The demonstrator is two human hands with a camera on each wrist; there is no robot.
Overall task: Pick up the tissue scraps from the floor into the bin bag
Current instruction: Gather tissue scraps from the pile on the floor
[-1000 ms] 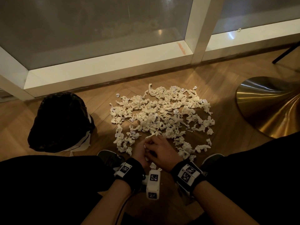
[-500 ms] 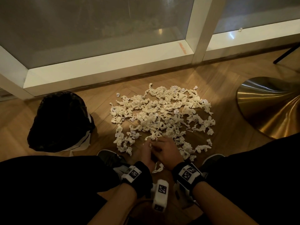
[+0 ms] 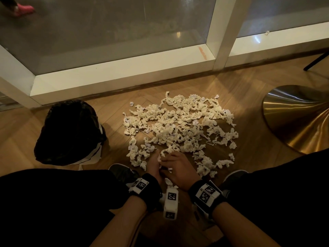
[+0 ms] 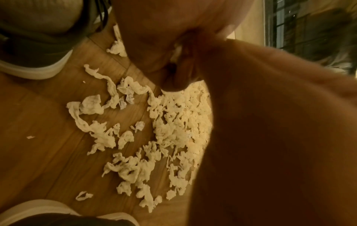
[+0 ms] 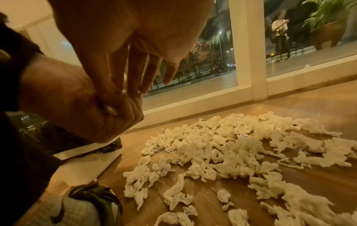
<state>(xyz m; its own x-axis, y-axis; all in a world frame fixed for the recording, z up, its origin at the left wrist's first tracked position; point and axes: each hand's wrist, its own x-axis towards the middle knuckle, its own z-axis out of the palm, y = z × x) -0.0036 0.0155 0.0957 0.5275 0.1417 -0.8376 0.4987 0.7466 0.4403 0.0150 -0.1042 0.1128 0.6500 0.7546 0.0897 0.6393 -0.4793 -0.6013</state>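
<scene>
bin bag: crumpled black plastic bin bag (image 3: 71, 132) on the wooden floor (image 3: 249, 107), left of the pile and well apart from it; white paper (image 3: 94, 154) pokes out under its near edge. I can't see the mouth from here.
left shoe: dark trainer (image 3: 122, 172), just left of the pile's near edge.
left hand: left hand (image 3: 154, 168) at the pile's near edge, fingers curled into a fist round a bit of white tissue; the right wrist view shows tissue peeking out between the fingers.
right hand: right hand (image 3: 178, 168) touching the left one, fingertips (image 5: 142, 88) pressed down onto the left fist. Looks like it is feeding or tucking a scrap in; whether it pinches anything itself, I can't tell.
pile: loose heap of cream-white crumpled tissue scraps (image 3: 179, 129), spread on the floor in front of both hands, many pieces, some long twisted strips; stragglers trail off the near-right edge.
handling: featherweight, soft, compressible and easily torn. Strips look tangled, so one tug may drag neighbours. Best grab is a whole-hand scoop or rake from the edge, squeezed into a wad. Loose bits will likely drop on the way over.
progress: early, my read; almost all scraps are on the floor.
right of pile: brass-coloured round metal base (image 3: 299, 118), well clear of the scraps.
</scene>
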